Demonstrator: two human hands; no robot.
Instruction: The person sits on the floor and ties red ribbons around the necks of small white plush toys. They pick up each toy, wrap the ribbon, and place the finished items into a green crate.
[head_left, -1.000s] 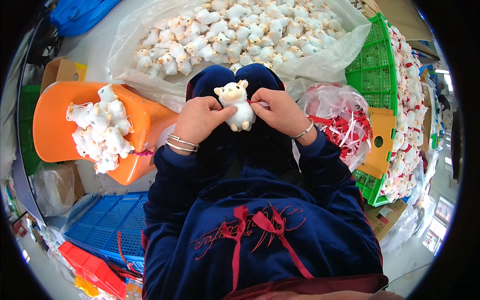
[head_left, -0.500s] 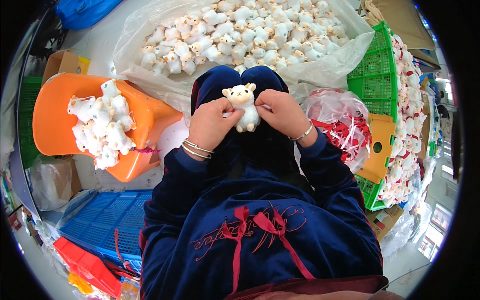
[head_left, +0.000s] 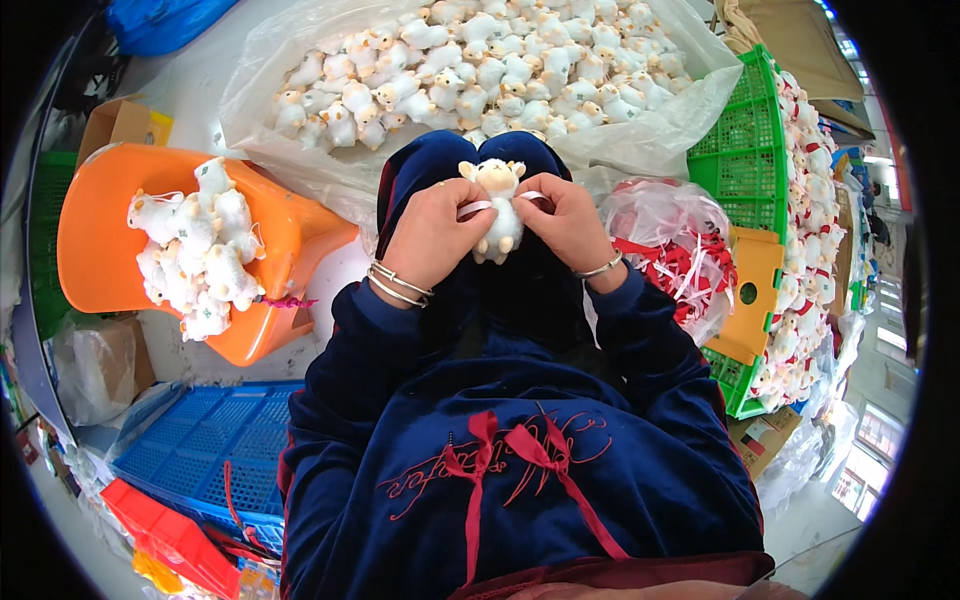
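A small white plush sheep point(head_left: 497, 215) with a cream face and tan horns sits upright between my hands, over my lap. My left hand point(head_left: 432, 238) is closed in a pinch on one end of a narrow white ribbon point(head_left: 473, 208) at the toy's neck. On the other side, my right hand point(head_left: 568, 228) pinches the ribbon's other end. Both hands are close against the toy's sides. How the ribbon runs behind the neck is hidden.
Ahead, a clear plastic sheet point(head_left: 255, 95) holds many plush sheep. Several more lie on an orange chair point(head_left: 95, 240) at left. A bag of red and white ribbons point(head_left: 690, 270) is at right, beside a green crate point(head_left: 735, 165). A blue crate point(head_left: 215, 440) stands lower left.
The plush sheep's head has tipped up and back slightly. White ribbon now shows stretched between each hand and the neck. My hands have shifted a little.
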